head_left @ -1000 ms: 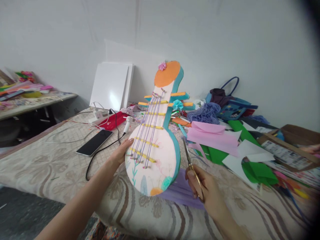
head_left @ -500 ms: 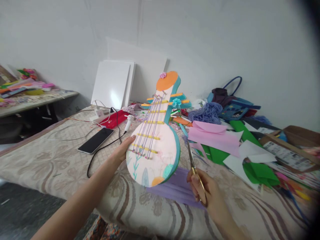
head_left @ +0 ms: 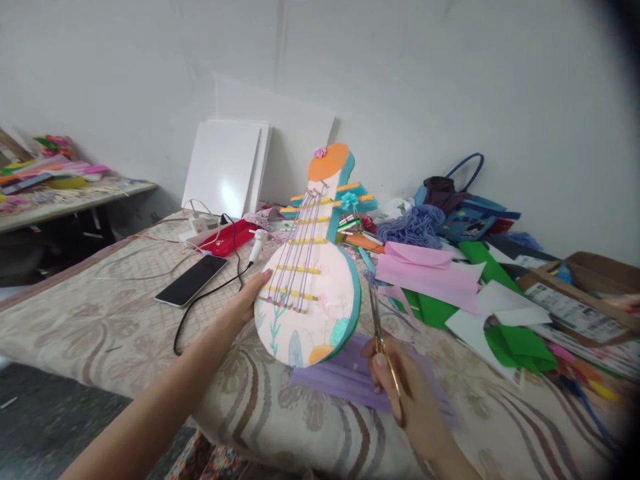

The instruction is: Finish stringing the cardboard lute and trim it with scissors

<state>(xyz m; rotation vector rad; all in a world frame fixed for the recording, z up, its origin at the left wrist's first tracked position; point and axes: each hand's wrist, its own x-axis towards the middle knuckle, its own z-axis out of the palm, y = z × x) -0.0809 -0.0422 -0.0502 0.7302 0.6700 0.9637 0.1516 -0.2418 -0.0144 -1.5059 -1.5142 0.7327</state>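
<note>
A handmade lute-shaped craft (head_left: pixel 327 273) stands tilted at the centre, white-fronted with teal sides, an orange head, purple strings and yellow bars. My left hand (head_left: pixel 254 295) grips its left edge, the thumb on the front and the other fingers hidden behind. In my right hand (head_left: pixel 393 373) are gold-handled scissors (head_left: pixel 376 320), blades pointing up and away, to the right of the craft's round body. Beneath the craft and my right hand, purple paper (head_left: pixel 345 383) lies on the patterned cloth (head_left: pixel 315 413).
A phone (head_left: pixel 193 281), a black cable and a white glue gun (head_left: pixel 258 245) lie left of the craft. Pink paper (head_left: pixel 425 273), green sheets, purple yarn (head_left: pixel 411 227) and a cardboard box (head_left: pixel 580 300) are to the right. White boards (head_left: pixel 223 167) lean against the wall.
My right hand and the scissors have moved slightly left, towards the craft. The craft's head has shifted a little left while my left hand keeps its hold.
</note>
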